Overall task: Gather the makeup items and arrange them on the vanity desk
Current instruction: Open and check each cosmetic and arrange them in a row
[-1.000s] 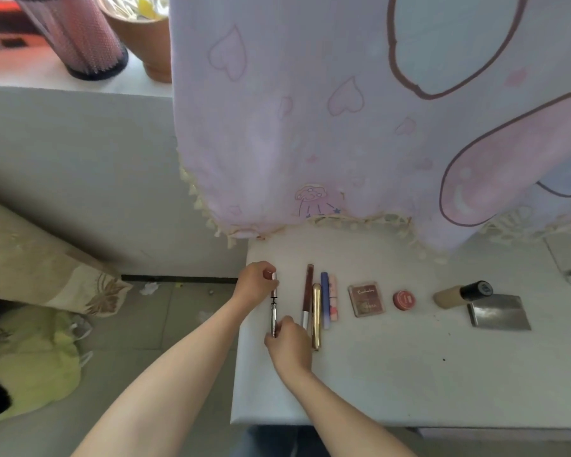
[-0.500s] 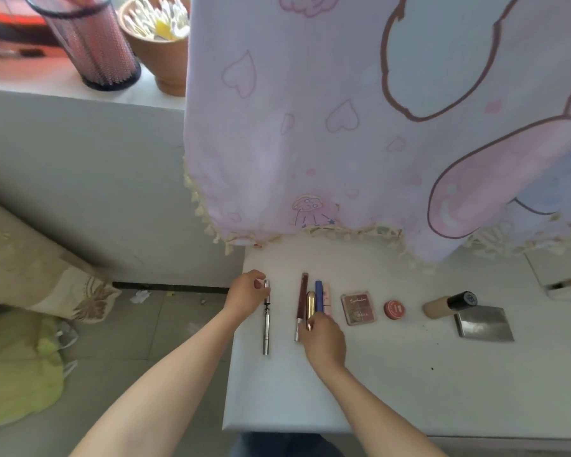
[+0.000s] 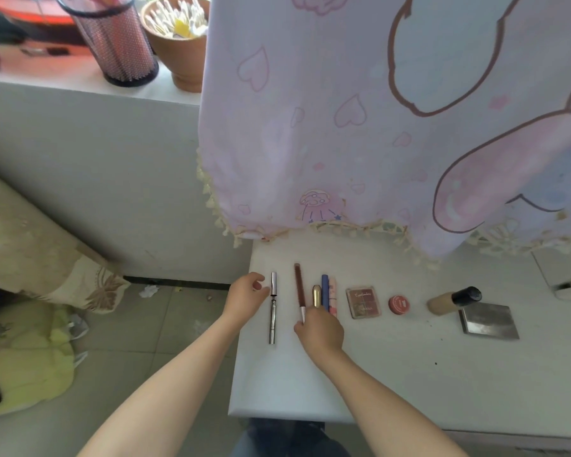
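Observation:
Makeup lies in a row on the white vanity desk (image 3: 393,377). From the left: a silver pen (image 3: 272,319), a brown pencil (image 3: 299,285), a gold tube (image 3: 316,294), a blue stick (image 3: 325,290), a pink stick (image 3: 333,296), a brown eyeshadow palette (image 3: 363,302), a small red pot (image 3: 398,305), a beige foundation bottle with a black cap (image 3: 452,301) and a silver compact (image 3: 488,322). My left hand (image 3: 246,300) rests at the desk's left edge, fingertips against the silver pen's cap. My right hand (image 3: 320,331) pinches the brown pencil's lower end and hides the gold tube's base.
A pink printed curtain (image 3: 376,127) hangs over the back of the desk. On the windowsill stand a mesh holder (image 3: 116,44) and a brown bowl of cotton swabs (image 3: 178,41). Left of the desk is tiled floor with a yellow-green bag (image 3: 23,361) and beige fabric (image 3: 30,245).
My right hand let go of the silver pen, moved right to the gold tube, then took the brown pencil and shifted it left. My left hand stayed at the pen's cap.

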`<state>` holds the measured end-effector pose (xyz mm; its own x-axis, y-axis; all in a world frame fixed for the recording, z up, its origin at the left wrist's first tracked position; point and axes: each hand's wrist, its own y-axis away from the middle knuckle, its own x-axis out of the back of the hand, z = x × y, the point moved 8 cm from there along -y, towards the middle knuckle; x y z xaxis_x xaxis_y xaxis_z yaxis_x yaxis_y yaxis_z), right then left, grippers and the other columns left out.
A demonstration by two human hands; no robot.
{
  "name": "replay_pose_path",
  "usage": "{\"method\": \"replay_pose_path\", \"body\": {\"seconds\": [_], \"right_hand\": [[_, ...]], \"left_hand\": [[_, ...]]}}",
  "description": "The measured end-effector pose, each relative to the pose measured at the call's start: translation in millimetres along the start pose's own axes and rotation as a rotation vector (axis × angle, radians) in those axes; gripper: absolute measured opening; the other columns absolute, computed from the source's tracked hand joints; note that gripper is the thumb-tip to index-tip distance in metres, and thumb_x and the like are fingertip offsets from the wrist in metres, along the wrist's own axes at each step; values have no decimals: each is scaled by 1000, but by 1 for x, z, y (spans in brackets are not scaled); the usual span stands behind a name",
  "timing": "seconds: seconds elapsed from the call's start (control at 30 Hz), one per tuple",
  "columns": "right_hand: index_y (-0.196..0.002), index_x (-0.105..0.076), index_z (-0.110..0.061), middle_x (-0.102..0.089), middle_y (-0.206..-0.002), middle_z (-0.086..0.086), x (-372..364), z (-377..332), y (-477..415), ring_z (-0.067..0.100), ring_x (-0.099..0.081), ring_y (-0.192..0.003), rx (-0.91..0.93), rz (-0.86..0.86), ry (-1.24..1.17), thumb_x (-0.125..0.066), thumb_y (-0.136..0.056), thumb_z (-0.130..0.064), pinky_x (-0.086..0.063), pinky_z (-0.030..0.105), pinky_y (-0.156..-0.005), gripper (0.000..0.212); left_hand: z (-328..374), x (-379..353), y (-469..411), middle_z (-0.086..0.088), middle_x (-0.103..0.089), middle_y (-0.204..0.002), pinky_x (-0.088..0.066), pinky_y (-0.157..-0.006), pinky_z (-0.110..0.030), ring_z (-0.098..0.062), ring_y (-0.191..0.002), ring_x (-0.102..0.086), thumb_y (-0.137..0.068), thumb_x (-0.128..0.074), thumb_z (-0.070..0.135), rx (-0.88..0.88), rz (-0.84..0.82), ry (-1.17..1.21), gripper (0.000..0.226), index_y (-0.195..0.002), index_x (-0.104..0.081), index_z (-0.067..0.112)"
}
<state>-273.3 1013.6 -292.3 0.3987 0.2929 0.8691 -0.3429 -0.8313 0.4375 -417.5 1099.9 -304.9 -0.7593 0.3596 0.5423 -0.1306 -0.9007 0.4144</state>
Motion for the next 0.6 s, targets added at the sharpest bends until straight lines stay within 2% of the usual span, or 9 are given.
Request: {"method": "replay_pose_path", "body": {"seconds": [0.07, 0.13, 0.23, 0.3, 0.37, 0.43, 0.5, 0.6], "right_hand": [[-119, -49, -5, -56, -118, 14, 17, 1, 0, 31, -58, -101, 10, 44, -27, -42, -90, -17, -41, 30, -67, 32], [-115, -52, -4, -56, -119, 15, 44, 5, 0, 32, -58, -100, 26, 110, -77, -43, -90, -21, -39, 32, -68, 32], [-89, -61, -5, -66, -100, 13, 95, 18, 2, 30, -60, -94, 19, 191, -257, -52, -88, -25, -44, 33, -73, 22], [-69, -58, -15, -67, -86, 10, 130, 25, 5, 25, -63, -86, 53, 211, -448, -62, -81, -16, -47, 31, -76, 13], [-61, -53, -19, -62, -70, 9, 165, 31, 15, 9, -61, -64, 113, 222, -610, -64, -78, -6, -53, 26, -66, 25], [-62, -55, -15, -57, -55, 3, 193, 34, 26, -3, -53, -42, 149, 186, -714, -62, -80, 0, -44, 10, -46, 24], [-63, -58, -15, -58, -42, -4, 218, 39, 35, -1, -52, -36, 170, 191, -795, -60, -81, 2, -42, 10, -42, 25], [-68, -61, -10, -61, -46, -2, 247, 42, 46, 2, -54, -36, 212, 202, -954, -58, -82, 7, -45, 12, -42, 22]], "left_hand": [[9, 7, 1, -11, -59, -104, -35, -75, -23, -16, -87, -50, -86, -56, 14, -46, 22, -30, 33, -117, -56, 6], [26, 11, 4, -12, -58, -113, -37, -77, -24, -16, -90, -50, -86, -56, 14, -128, 31, -77, 33, -118, -56, 7], [63, 10, 13, -7, -53, -124, -40, -89, -28, -21, -111, -49, -85, -61, 22, -282, 0, -132, 36, -119, -56, 12], [91, 5, 22, -3, -51, -127, -38, -96, -29, -20, -120, -44, -82, -64, 29, -373, -42, -160, 42, -120, -55, 15], [123, 2, 35, 0, -50, -128, -34, -98, -26, -17, -122, -42, -79, -67, 34, -461, -72, -160, 48, -122, -54, 17], [152, -2, 49, 3, -51, -127, -35, -95, -24, -14, -118, -45, -77, -69, 37, -528, -117, -124, 52, -123, -53, 20], [177, -6, 65, 5, -54, -119, -38, -84, -20, -12, -106, -50, -76, -69, 36, -582, -166, -108, 50, -121, -55, 20], [212, -3, 86, -2, -58, -86, -31, -60, -17, -16, -80, -49, -83, -63, 24, -705, -117, -108, 19, -93, -64, 8]]}}
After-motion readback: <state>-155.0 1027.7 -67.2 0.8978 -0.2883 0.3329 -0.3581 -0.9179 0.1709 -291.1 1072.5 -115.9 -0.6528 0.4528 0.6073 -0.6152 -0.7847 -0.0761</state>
